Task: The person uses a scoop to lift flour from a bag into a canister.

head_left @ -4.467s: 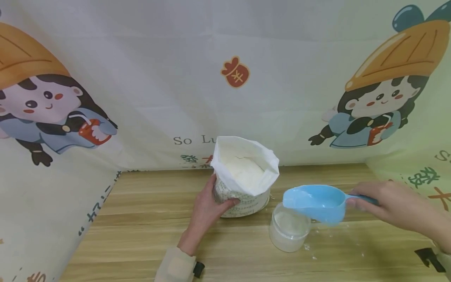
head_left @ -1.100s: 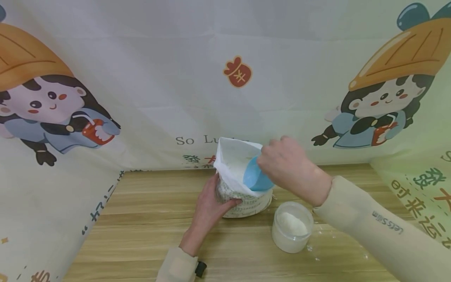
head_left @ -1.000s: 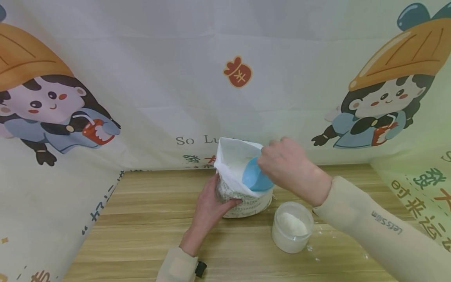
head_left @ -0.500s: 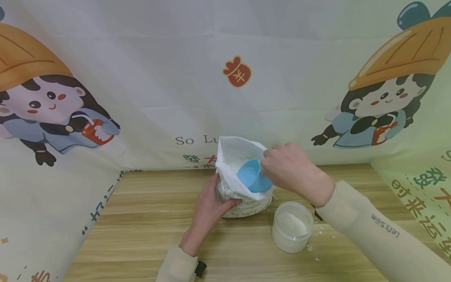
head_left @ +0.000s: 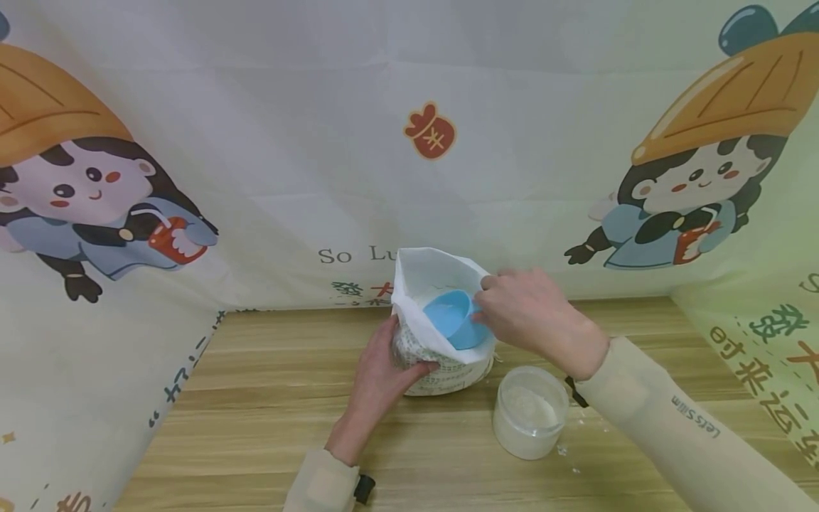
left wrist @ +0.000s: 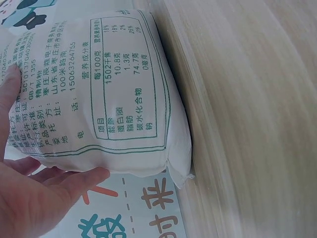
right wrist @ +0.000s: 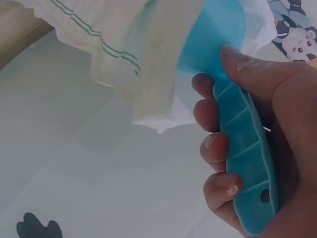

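Note:
An upright white flour bag [head_left: 441, 370] with green print stands near the back of the table, its mouth spread wide. My left hand [head_left: 384, 370] grips its left side, thumb across the front and fingers round the side; the left wrist view shows the same hand [left wrist: 44, 193] against the printed bag [left wrist: 114, 94]. Inside the mouth sits a light blue scoop [head_left: 448, 316], partly behind the folded rim. My right hand [head_left: 521, 306] holds the scoop by its handle at the bag's right edge. In the right wrist view, fingers wrap the ribbed handle [right wrist: 247, 148], thumb on top.
A clear round jar [head_left: 530, 416] of white powder stands open on the wooden table [head_left: 256, 427], right of the bag and beside my right forearm. White specks [head_left: 563, 449] lie near it. A printed cloth [head_left: 288, 142] hangs close behind the bag.
Earlier the scoop was tipped above the jar; my right hand has since brought it into the bag. Over the last second it has shifted left and levelled out. My left hand stays put.

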`<state>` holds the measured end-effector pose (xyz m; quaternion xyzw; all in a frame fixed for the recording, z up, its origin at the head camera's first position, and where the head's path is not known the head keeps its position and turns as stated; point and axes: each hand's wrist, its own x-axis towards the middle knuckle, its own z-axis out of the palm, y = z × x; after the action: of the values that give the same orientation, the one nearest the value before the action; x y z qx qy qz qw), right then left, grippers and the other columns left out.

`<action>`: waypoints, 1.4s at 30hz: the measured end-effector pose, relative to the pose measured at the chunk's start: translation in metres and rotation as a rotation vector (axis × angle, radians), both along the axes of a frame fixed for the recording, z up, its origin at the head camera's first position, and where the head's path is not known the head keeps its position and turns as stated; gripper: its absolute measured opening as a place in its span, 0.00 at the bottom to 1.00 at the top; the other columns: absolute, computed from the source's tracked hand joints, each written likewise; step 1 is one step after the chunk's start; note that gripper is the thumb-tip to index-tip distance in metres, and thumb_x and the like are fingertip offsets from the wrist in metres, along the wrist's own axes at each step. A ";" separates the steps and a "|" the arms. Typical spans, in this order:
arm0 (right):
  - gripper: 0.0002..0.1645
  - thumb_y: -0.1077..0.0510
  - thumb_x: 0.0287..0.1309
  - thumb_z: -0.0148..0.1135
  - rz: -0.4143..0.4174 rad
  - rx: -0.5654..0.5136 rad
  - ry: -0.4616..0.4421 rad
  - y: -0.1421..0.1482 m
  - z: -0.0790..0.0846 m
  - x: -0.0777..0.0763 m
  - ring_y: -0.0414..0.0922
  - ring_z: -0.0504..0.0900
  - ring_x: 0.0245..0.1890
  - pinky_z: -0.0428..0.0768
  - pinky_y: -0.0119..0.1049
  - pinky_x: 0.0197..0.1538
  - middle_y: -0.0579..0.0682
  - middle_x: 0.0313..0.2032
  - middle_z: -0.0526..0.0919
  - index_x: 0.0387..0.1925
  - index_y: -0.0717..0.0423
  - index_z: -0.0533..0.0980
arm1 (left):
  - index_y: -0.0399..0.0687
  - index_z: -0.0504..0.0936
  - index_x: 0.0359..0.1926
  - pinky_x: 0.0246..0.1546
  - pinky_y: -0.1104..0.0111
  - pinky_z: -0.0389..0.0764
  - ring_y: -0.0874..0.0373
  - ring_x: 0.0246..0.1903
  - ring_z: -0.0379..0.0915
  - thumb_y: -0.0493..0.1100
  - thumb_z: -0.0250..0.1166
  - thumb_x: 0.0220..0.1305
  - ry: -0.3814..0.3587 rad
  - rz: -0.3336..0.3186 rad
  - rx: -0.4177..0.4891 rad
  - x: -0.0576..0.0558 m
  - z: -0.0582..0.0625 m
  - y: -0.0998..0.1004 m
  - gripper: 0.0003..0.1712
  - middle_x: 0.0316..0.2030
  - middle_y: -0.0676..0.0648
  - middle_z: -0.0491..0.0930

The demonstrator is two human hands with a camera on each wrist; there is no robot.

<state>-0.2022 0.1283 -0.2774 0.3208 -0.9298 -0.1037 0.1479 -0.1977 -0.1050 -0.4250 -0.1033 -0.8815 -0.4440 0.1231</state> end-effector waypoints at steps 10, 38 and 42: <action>0.14 0.45 0.61 0.74 0.024 -0.123 -0.002 0.008 -0.016 -0.007 0.44 0.71 0.21 0.71 0.37 0.18 0.44 0.24 0.75 0.31 0.50 0.85 | 0.52 0.63 0.77 0.69 0.41 0.68 0.41 0.70 0.65 0.51 0.84 0.49 0.007 -0.007 0.007 0.000 0.000 0.000 0.58 0.71 0.43 0.69; 0.12 0.48 0.63 0.74 0.067 -0.410 -0.010 0.028 -0.049 -0.010 0.40 0.70 0.23 0.68 0.32 0.20 0.43 0.25 0.76 0.34 0.52 0.85 | 0.47 0.60 0.79 0.69 0.40 0.67 0.39 0.70 0.65 0.53 0.84 0.48 -0.001 -0.008 0.045 0.000 -0.001 0.000 0.61 0.72 0.40 0.68; 0.15 0.48 0.63 0.73 0.060 -0.429 0.011 0.032 -0.052 -0.008 0.42 0.73 0.24 0.72 0.34 0.21 0.46 0.28 0.81 0.43 0.55 0.87 | 0.46 0.59 0.79 0.70 0.40 0.65 0.39 0.71 0.63 0.53 0.84 0.49 -0.005 -0.008 0.059 0.001 0.000 0.000 0.62 0.73 0.40 0.67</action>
<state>-0.2106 0.1598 -0.3289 0.3088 -0.9198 0.0991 0.2209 -0.1969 -0.1052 -0.4255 -0.1022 -0.8678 -0.4706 0.1221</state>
